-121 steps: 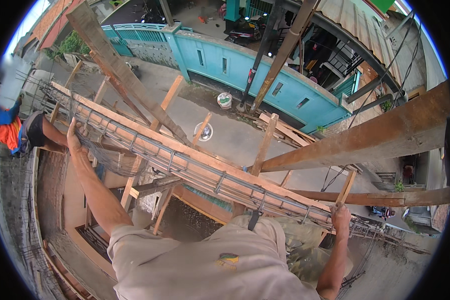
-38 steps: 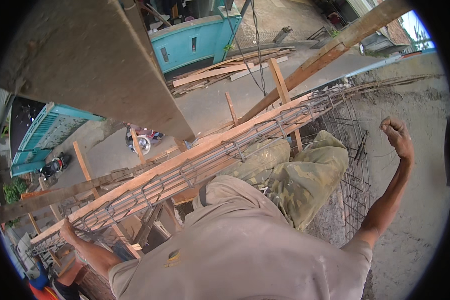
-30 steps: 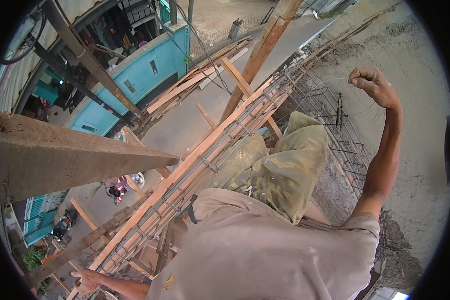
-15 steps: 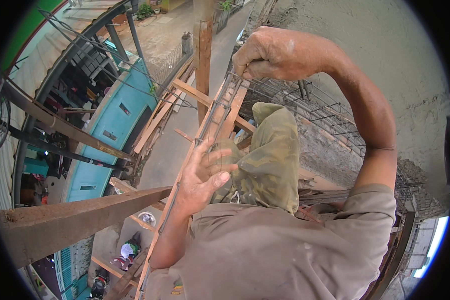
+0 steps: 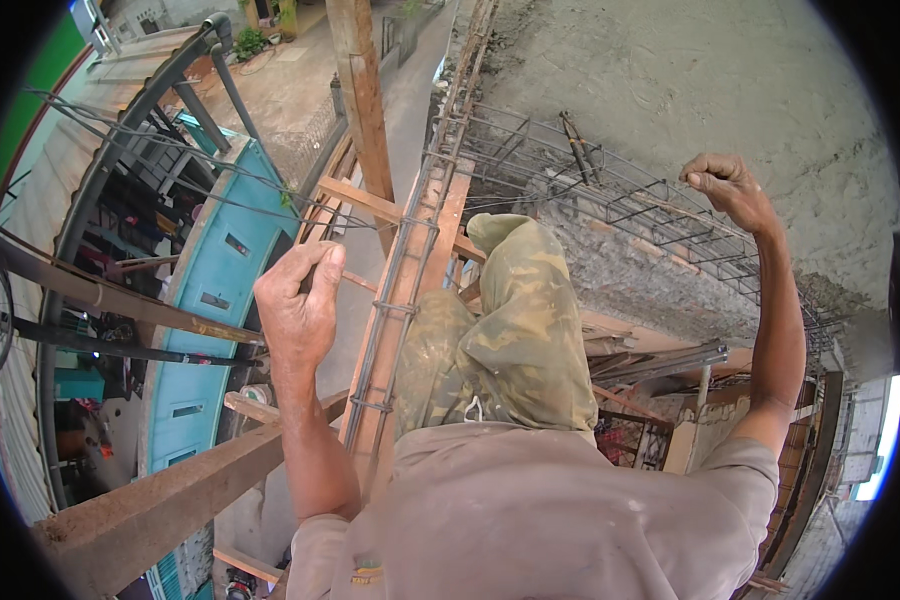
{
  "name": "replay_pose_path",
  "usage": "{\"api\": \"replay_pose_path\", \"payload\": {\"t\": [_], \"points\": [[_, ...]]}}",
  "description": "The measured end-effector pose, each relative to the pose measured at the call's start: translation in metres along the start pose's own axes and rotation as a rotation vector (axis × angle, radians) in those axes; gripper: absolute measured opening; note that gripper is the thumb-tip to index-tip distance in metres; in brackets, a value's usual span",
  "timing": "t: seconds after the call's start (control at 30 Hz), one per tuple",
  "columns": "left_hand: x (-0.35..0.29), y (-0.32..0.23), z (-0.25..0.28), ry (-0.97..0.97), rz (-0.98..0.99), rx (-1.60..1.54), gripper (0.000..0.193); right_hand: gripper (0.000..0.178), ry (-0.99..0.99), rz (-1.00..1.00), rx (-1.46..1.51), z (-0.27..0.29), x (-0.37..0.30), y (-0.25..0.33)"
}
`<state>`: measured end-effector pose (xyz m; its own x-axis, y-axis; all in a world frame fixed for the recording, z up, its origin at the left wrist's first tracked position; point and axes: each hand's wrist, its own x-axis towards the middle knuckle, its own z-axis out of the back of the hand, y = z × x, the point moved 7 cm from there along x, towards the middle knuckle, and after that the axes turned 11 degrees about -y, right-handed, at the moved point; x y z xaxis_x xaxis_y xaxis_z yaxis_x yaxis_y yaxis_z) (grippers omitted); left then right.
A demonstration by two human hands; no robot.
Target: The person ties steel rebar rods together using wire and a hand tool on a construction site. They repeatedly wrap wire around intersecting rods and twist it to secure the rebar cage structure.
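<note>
1. Standing high on a beam edge, the person has the long rebar cage (image 5: 402,300) running away from the body between the two raised arms, with a steep drop to the street on the left side.
2. The left hand (image 5: 298,305) is closed in a loose fist, fingers curled round a thin wire (image 5: 358,284) that leads toward the cage; the fist hangs in open air just left of the cage, above the teal gate (image 5: 215,300) far below.
3. The right hand (image 5: 727,187) is also curled shut, raised over the grey concrete slab (image 5: 730,80); whether it pinches anything I cannot tell.
4. Beneath that hand lies a second cage of rebar stirrups (image 5: 610,200), rectangular loops set in a row along the slab's edge.
5. The near cage is made of straight dark bars bound by square ties, resting on reddish wooden formwork (image 5: 440,240) with flat, rough-sawn faces.
6. A round timber post (image 5: 362,100) stands upright just beyond the left hand, close to the cage's left side.
7. A heavy, weathered wooden beam (image 5: 160,500) slants across the lower left, under the left forearm.
8. Camouflage-patterned trousers (image 5: 510,320) fill the gap between cage and slab edge, leaving little free footing there.
9. Open room for moving lies mostly rightward, over the rough, pitted concrete.
</note>
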<state>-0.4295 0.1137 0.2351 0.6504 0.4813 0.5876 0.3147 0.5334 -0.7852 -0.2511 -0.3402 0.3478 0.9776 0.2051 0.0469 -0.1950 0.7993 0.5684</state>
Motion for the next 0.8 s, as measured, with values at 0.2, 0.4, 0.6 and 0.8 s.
{"api": "replay_pose_path", "payload": {"t": [0.2, 0.4, 0.6, 0.8], "points": [[0.071, 0.008, -0.074, 0.263, -0.322, 0.215, 0.013, 0.02, 0.091, -0.338, 0.302, -0.023, -0.107, -0.134], [0.016, -0.018, -0.222, 0.644, -0.724, 0.125, 0.014, 0.027, 0.275, -0.518, -0.343, -0.024, -0.158, -0.249], [-0.059, -0.041, -0.37, 0.984, -0.756, 0.094, 0.016, 0.042, -0.086, -0.2, -0.018, -0.071, -0.027, -0.152], [-0.114, -0.022, -0.43, 1.12, -0.718, -0.014, 0.012, 0.038, 0.247, 0.035, 0.344, -0.223, 0.103, -0.074]]}}
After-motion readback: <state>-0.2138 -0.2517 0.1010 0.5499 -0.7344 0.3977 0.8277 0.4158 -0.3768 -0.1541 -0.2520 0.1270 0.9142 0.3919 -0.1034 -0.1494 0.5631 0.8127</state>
